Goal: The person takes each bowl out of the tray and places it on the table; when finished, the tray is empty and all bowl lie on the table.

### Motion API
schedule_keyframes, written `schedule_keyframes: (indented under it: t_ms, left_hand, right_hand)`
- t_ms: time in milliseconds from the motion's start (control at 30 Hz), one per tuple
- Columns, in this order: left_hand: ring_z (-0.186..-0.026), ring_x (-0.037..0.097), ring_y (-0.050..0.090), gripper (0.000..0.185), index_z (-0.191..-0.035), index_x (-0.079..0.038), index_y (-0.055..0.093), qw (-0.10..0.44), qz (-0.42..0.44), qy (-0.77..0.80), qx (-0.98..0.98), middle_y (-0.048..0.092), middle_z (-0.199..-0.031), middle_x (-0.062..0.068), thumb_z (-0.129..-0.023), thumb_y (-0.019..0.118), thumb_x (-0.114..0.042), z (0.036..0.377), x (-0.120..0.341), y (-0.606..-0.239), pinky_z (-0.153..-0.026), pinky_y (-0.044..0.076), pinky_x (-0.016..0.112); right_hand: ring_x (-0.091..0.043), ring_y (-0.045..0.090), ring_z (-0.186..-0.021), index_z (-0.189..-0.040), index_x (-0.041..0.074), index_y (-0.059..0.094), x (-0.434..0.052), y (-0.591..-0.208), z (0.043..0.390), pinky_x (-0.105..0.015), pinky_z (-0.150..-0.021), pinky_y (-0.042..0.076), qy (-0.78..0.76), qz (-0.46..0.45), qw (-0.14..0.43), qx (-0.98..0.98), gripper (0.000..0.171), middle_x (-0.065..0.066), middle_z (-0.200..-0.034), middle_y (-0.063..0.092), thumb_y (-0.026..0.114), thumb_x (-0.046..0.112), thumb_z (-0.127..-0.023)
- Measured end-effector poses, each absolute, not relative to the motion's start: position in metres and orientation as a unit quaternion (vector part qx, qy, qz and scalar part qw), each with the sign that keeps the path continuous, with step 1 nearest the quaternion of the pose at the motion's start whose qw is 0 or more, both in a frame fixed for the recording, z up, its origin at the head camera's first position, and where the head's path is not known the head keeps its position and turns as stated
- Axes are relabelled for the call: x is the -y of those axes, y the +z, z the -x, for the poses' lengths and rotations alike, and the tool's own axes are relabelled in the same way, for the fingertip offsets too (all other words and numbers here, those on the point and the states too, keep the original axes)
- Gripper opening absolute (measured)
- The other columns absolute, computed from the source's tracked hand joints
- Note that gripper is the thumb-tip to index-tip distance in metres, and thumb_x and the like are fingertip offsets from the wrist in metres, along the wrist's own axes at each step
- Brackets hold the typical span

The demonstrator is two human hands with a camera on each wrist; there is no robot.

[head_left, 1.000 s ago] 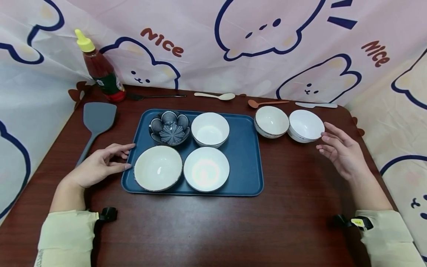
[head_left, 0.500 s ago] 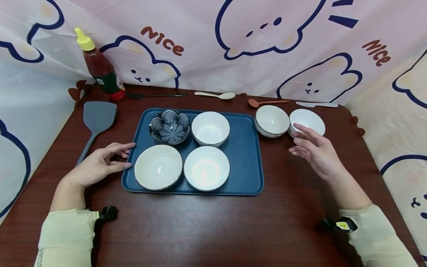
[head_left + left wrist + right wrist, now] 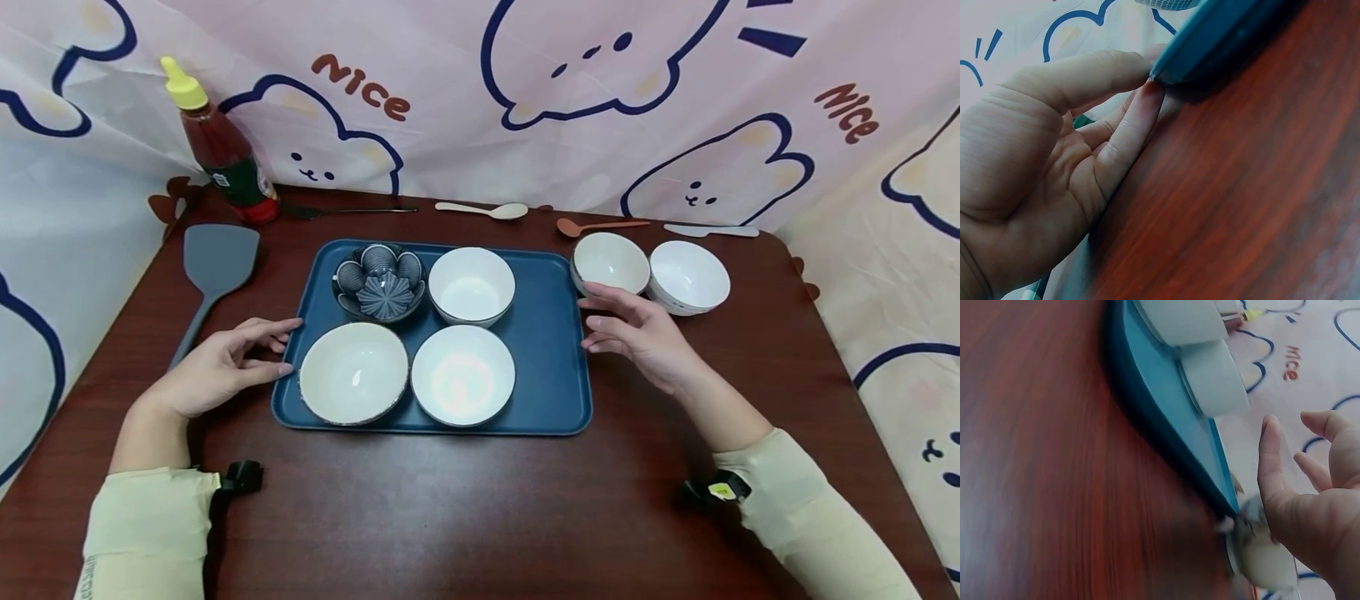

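My left hand (image 3: 217,367) is at the left edge of a blue rectangular tray (image 3: 551,350), its thumb and fingertips touching the rim. In the left wrist view the thumb (image 3: 1094,75) meets the tray's edge (image 3: 1210,47). On the tray stand a dark petal-patterned bowl (image 3: 380,287), a white bowl (image 3: 471,287), a cream bowl with a speckled rim (image 3: 354,375) and another white bowl (image 3: 463,375). My right hand (image 3: 637,333) hovers by the tray's right edge with fingers extended and nothing held. It partly covers a small cream bowl (image 3: 611,262).
A white bowl (image 3: 690,275) stands right of the cream one. Along the back lie a dark utensil (image 3: 352,210), a white spoon (image 3: 487,210), a brown spoon (image 3: 600,226) and a white knife (image 3: 712,231). A sauce bottle (image 3: 225,154) and a grey spatula (image 3: 219,262) are at left.
My right hand has moved left, from the white bowl at the far right, past the small cream bowl's front, to the tray's right edge. My left hand stays at the tray's left edge.
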State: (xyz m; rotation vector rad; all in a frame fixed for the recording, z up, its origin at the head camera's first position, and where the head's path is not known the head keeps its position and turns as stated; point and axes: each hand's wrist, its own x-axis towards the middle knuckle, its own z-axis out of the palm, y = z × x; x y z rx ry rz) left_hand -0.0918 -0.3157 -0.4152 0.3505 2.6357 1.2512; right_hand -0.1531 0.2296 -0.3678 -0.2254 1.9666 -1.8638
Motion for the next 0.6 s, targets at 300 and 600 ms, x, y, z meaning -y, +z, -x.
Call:
schedule_keyframes:
  t_ms: [300, 600]
  left_hand:
    - [-0.105, 0.002, 0.048, 0.059, -0.148, -0.013, 0.049, 0.104, -0.116, 0.429, -0.890, 0.053, -0.121, 0.002, -0.094, 0.071, -0.017, 0.091, 0.316, -0.415, -0.078, 0.050, 0.009]
    - [-0.105, 0.002, 0.048, 0.058, -0.147, -0.012, 0.049, 0.098, -0.126, 0.430, -0.888, 0.054, -0.122, 0.003, -0.094, 0.070, -0.015, 0.090, 0.315, -0.413, -0.078, 0.049, 0.009]
  right_hand:
    - [-0.021, 0.074, -0.097, -0.155, 0.015, 0.036, -0.186, -0.378, 0.170, -0.033, -0.088, 0.058, -0.655, 0.076, 0.259, -0.706, 0.065, -0.019, -0.150, 0.045, 0.065, 0.023, -0.098]
    - [-0.023, 0.074, -0.098, -0.155, 0.021, 0.037, -0.151, -0.384, 0.186, -0.036, -0.089, 0.057, -0.674, 0.080, 0.272, -0.682, 0.061, -0.014, -0.148, 0.046, 0.063, 0.023, -0.099]
